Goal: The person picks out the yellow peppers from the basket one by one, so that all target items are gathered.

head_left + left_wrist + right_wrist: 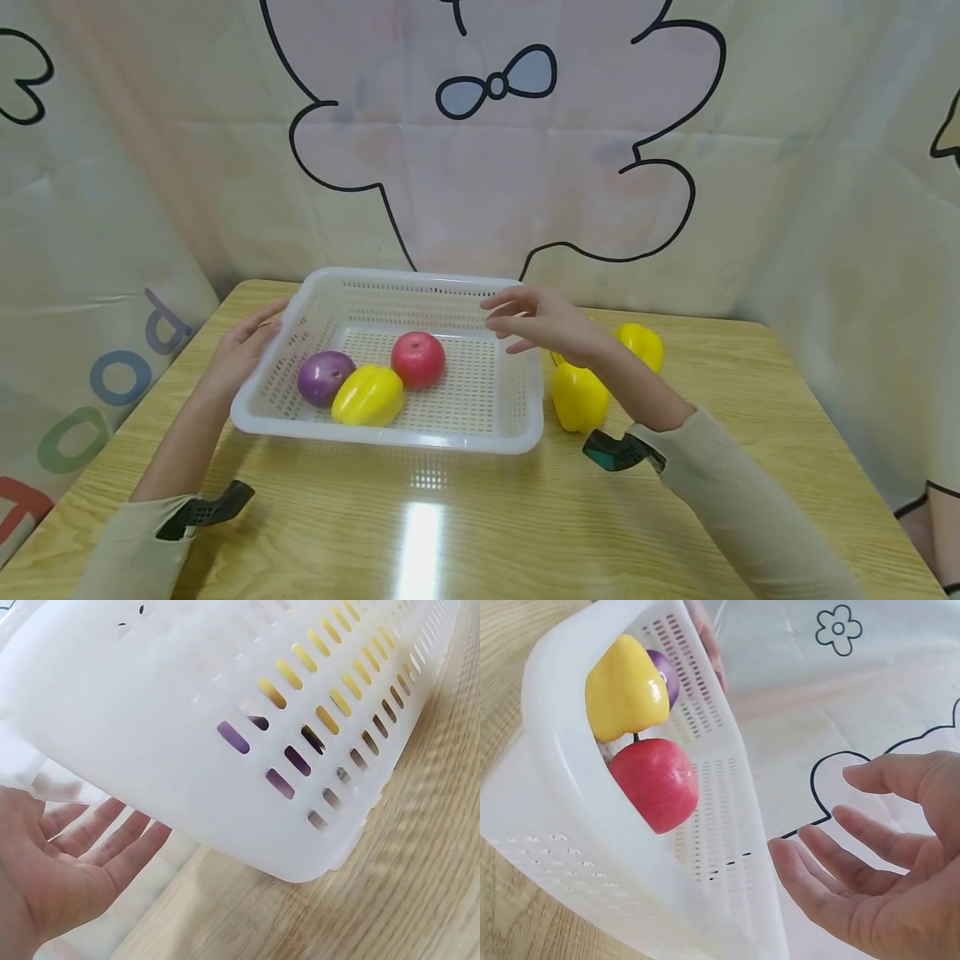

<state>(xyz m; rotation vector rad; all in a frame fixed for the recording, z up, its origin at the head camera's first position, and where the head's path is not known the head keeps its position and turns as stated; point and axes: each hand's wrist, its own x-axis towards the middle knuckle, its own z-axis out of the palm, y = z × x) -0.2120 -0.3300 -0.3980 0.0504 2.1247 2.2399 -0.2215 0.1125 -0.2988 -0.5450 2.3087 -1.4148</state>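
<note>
A white plastic basket (480, 446) with slotted walls stands on the table. Inside it lie a purple round fruit (326, 377), a yellow bell pepper (368, 396) and a red apple (417, 360). At the basket's left end, my left hand (243, 350) rests against the outer wall; its fingers (139, 851) reach under the rim with little bend. My right hand (551, 321) hovers over the right rim, fingers loosely bent and holding nothing. Beyond the basket's right end, more yellow bell peppers (579, 400) lie partly hidden behind my right hand and forearm.
The wooden table (315, 517) extends in front of the basket and to its right. A printed cloth (465, 192) hangs behind the table and along both sides. Each sleeve cuff carries a dark wrist device (617, 450).
</note>
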